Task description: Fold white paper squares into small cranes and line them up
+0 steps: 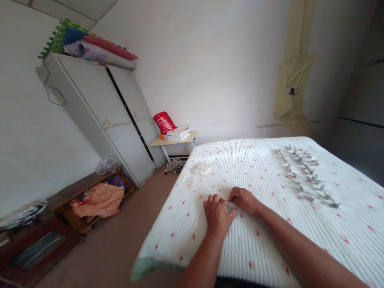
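Observation:
My left hand rests on the bed with its fingers bent over a small greyish piece of paper. From the right, my right hand pinches at the edge of the same paper, its fingers curled together. Most of the paper is hidden under the hands, so its folds cannot be made out. Beyond the hands lies a small stack of pale paper sheets. To the right, several small folded paper figures, looking like paper cranes, stand in rows.
Under everything is a white ribbed bed cover with small red flowers. A small table with a red bag and a white box stands past the far left corner. A grey cabinet and low wooden shelf are at left.

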A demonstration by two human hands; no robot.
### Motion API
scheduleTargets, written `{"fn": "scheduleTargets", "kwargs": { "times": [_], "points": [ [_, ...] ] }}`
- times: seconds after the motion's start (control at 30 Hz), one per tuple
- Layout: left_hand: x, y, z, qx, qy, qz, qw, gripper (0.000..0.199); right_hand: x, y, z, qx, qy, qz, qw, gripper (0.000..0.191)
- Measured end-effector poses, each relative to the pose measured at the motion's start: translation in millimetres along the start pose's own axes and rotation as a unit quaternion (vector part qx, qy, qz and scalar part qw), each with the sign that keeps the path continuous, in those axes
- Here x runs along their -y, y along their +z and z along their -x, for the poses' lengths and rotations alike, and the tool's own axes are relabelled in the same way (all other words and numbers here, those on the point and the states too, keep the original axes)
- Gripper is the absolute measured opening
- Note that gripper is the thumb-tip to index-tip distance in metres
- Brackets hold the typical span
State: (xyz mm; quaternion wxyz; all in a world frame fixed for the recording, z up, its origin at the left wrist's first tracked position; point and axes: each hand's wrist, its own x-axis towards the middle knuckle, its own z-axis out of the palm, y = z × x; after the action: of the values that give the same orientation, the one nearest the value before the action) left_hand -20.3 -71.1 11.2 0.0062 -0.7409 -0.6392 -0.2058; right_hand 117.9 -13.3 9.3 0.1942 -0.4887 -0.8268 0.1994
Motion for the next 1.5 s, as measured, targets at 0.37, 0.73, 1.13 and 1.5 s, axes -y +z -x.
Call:
{"fn": "scheduleTargets", "kwargs": {
  "times": [0.37, 0.73, 1.13, 1.5],
  "points": [
    [12, -0.1, 0, 0.041, 0.007, 0.068, 0.997, 0.028, -4, 4, 2, -0.032, -0.05, -0.028, 0.998, 0.046],
    [21, 3.4, -5, 0.03, 0.0, 0.067, 0.997, 0.032, 2, 1, 3, -0.018, -0.093, 0.041, 0.995, 0.036],
    [17, -1.8, -4, 0.041, -0.003, 0.059, 0.997, 0.016, 4, 3, 5, -0.014, -0.126, 0.023, 0.992, 0.02],
    [21, 2.8, -5, 0.033, 0.008, 0.07, 0.997, 0.015, 0, 8, 3, -0.002, -0.098, 0.009, 0.995, 0.02]
  ]
}}
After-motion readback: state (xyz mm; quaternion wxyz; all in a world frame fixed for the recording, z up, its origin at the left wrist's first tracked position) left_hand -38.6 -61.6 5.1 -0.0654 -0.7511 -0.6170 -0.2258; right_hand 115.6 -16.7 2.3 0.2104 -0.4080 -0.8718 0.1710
